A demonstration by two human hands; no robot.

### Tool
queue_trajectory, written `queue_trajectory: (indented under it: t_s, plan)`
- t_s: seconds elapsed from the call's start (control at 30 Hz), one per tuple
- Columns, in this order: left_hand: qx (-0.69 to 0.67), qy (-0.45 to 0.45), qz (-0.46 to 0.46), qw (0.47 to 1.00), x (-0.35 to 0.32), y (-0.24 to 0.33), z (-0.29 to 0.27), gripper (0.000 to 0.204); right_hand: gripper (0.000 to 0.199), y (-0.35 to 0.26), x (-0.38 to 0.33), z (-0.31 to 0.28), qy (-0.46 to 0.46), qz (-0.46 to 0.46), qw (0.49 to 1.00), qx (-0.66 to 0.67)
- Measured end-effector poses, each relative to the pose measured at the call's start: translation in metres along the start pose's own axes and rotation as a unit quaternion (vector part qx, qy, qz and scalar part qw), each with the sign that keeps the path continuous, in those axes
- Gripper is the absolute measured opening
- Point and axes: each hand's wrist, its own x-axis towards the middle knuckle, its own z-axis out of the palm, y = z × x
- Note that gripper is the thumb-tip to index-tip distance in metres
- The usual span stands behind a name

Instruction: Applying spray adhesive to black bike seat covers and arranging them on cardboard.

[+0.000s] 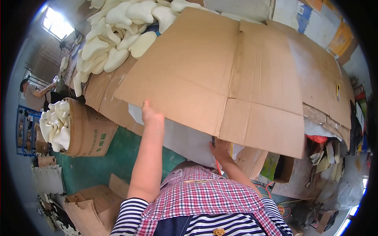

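Note:
A large brown cardboard sheet (189, 70), creased into panels, slants across the middle in front of me. My left hand (152, 115) grips its near left edge, the thumb on top and the other fingers hidden beneath. Below the sheet's near edge, my right hand (221, 150) is closed and partly covered by the cardboard. A small dark piece (214, 140) shows at its fingers; its kind cannot be made out. A red cord (218, 166) runs down beside that hand. Under the sheet, a pale grey-white surface (185, 139) is partly visible.
Cream-coloured curved foam-like pieces (118, 35) are heaped at the far left. More fill a cardboard box (92, 131) on the green floor (130, 157). Another open box (98, 200) lies lower left. Further cardboard (323, 74) covers the right side. A person (37, 94) works far left.

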Motion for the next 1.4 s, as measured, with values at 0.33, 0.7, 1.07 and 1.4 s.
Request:
queue_trajectory:
  t_s: [0.33,0.7,1.07,1.4]
  plan:
    - [0.054,0.139,0.019,0.989,-0.007,-0.018,-0.151,0.046,0.048,0.06,-0.113,-0.095,-0.128,0.027,0.989,0.074]
    - [0.075,0.209,0.035,0.974,0.041,-0.003,-0.228,0.048,0.051,0.167,-0.317,-0.159,0.112,0.26,0.939,0.195]
    - [0.11,0.177,-0.021,0.978,0.029,0.013,-0.294,0.05,0.042,0.109,-0.189,-0.179,0.352,0.285,0.818,0.355]
    - [0.074,0.228,-0.029,0.97,-0.013,0.003,-0.277,0.049,0.042,0.119,-0.047,-0.202,0.42,0.132,0.884,0.153]
